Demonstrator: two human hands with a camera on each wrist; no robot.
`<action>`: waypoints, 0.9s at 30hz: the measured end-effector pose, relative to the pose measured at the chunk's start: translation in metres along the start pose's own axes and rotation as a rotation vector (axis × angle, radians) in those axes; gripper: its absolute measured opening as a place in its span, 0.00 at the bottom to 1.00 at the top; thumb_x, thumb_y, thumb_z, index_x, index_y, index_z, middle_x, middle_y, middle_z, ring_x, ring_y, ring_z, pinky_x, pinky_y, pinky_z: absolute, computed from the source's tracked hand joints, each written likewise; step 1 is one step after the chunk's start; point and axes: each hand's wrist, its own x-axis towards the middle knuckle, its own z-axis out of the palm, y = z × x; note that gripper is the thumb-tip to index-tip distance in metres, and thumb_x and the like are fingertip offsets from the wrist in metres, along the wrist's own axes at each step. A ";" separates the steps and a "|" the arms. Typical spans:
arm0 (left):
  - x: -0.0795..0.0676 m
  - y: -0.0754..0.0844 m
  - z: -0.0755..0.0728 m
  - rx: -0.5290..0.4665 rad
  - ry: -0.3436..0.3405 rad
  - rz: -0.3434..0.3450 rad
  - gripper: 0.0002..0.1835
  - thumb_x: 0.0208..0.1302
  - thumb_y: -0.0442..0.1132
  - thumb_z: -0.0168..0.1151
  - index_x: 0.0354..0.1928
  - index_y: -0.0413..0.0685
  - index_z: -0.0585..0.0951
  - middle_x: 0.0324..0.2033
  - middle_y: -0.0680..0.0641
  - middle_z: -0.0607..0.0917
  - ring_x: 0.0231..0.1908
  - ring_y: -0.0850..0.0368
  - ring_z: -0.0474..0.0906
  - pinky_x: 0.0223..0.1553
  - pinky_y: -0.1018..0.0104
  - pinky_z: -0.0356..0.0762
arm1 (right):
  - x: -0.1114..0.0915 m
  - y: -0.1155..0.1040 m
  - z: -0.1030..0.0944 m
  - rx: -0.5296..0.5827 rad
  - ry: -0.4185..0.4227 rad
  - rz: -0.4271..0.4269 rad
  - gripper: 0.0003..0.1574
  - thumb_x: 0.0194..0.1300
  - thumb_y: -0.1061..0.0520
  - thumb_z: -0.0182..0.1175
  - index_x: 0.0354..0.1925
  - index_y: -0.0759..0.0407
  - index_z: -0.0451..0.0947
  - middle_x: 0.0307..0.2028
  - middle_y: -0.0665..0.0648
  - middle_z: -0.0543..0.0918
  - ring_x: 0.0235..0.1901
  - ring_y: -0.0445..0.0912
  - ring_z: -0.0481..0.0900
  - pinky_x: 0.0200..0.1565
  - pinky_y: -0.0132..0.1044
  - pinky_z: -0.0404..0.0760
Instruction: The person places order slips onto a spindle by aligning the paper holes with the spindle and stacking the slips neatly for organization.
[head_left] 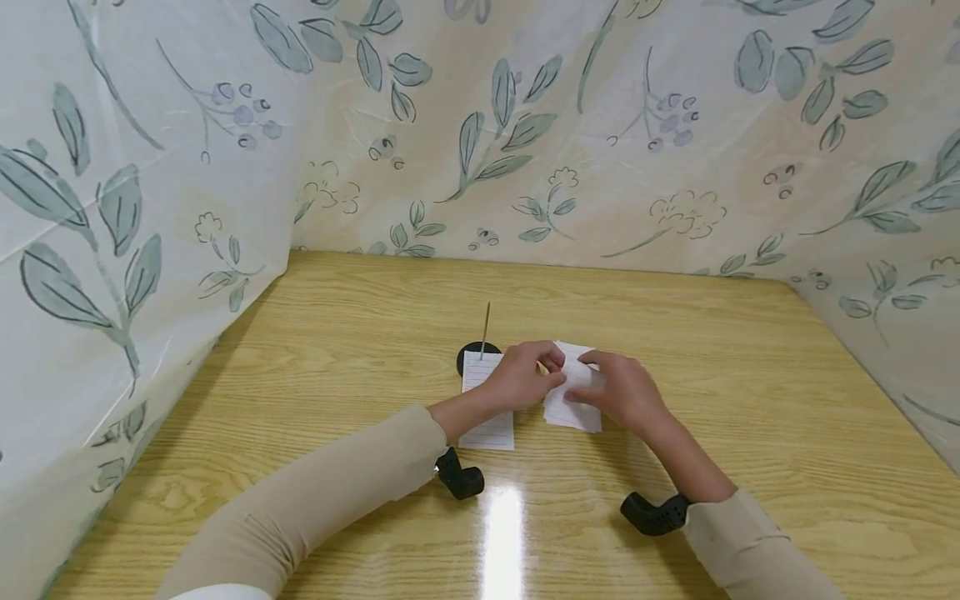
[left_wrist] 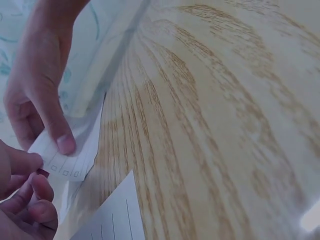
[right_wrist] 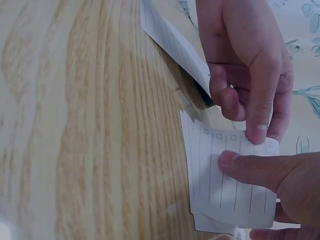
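Note:
My right hand (head_left: pixel 628 390) grips a small stack of white lined slips (head_left: pixel 573 412), its thumb (right_wrist: pixel 245 167) lying across the top face. At the stack's left edge, my left hand (head_left: pixel 525 375) pinches a slip between thumb and fingertips; the right wrist view shows this beside a row of small printed checkboxes. Left of the stack stands a bill spike with a thin metal rod (head_left: pixel 486 325) and a round black base (head_left: pixel 467 360). One lined sheet (head_left: pixel 487 435) is impaled on it near the sheet's top edge, partly hidden by my left hand.
All this sits on a glossy wood-grain table (head_left: pixel 360 333). Leaf-patterned cloth (head_left: pixel 480 133) closes off the back and both sides. Each wrist carries a black camera mount, the left one (head_left: pixel 459 477) hanging just below the impaled sheet.

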 end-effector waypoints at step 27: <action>-0.005 -0.005 -0.005 -0.195 -0.029 -0.037 0.31 0.66 0.31 0.59 0.68 0.57 0.64 0.35 0.48 0.79 0.20 0.61 0.72 0.28 0.72 0.69 | 0.006 0.008 -0.012 0.239 0.037 0.111 0.56 0.63 0.40 0.63 0.73 0.62 0.46 0.65 0.73 0.67 0.65 0.66 0.65 0.60 0.61 0.69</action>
